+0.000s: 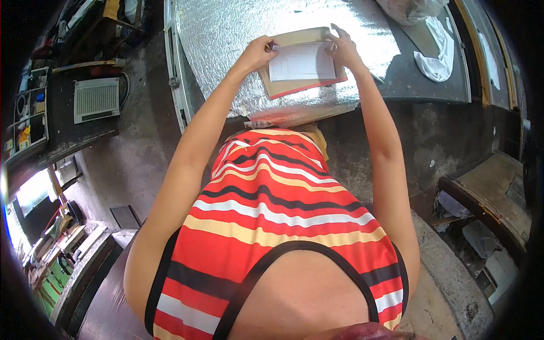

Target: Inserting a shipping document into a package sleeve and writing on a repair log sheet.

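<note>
A white lined paper pad (302,63) lies on a larger brown cardboard sheet (280,88) with a red strip (308,88) along its near edge. A brown flap (299,37) rises over the pad's far edge. My left hand (258,53) pinches the flap's left end between thumb and fingers. At its right end my right hand (345,47) has its thumb by the pad's corner and fingers behind the flap, the index finger stretched away. The overlap under the hands is partly hidden. Everything rests on silvery foil sheeting (221,51) covering a table.
A clear plastic bag (410,10) and a white cloth (442,63) lie on the table's right side. A metal rail (173,63) runs along its left edge. A wooden bench (488,195) stands at right; a dark table (59,123) with a grilled metal box (97,100) stands at left.
</note>
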A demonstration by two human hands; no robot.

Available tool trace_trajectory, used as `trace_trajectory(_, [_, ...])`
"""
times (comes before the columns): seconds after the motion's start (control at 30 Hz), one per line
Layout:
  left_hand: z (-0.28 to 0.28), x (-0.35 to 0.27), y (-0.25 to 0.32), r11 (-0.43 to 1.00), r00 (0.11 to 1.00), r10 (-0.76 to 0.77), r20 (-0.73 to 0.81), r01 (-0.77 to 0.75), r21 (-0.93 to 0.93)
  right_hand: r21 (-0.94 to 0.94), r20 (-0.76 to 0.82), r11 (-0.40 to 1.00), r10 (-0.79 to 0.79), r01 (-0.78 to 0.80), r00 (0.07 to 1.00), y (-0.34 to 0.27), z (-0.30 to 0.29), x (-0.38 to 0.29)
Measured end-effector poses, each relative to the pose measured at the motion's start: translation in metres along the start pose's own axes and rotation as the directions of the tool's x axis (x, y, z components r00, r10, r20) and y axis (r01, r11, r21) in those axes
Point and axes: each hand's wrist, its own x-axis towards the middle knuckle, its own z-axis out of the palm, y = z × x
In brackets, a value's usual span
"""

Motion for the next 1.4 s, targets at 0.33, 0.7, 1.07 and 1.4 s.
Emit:
trace_trajectory(0.33, [-0.03,-0.041,0.017,0.977,0.964,0.16,-0.211,-0.186,-0.108,0.449,0.018,0.883,-0.165,0.14,0.986,-0.032,-0.079,0.004])
trace_trajectory(0.7, [-0.024,-0.035,-0.016,0.952,0.981,-0.151,-0.122,0.111,-0.287,0.613,0.029,0.789,0.011,-0.027,1.0,-0.01,-0.074,0.006])
trace_trajectory(1.07, [0.01,-0.023,-0.031,0.804,0.862,-0.506,-0.035,0.457,-0.381,0.058,0.204,0.955,0.274,-0.291,0.94,0.102,-0.025,-0.093])
trace_trajectory(1.4, [0.008,-0.025,-0.019,0.851,0.842,-0.495,-0.213,0.422,-0.312,0.437,0.134,0.762,0.47,-0.478,0.872,0.05,-0.027,-0.062])
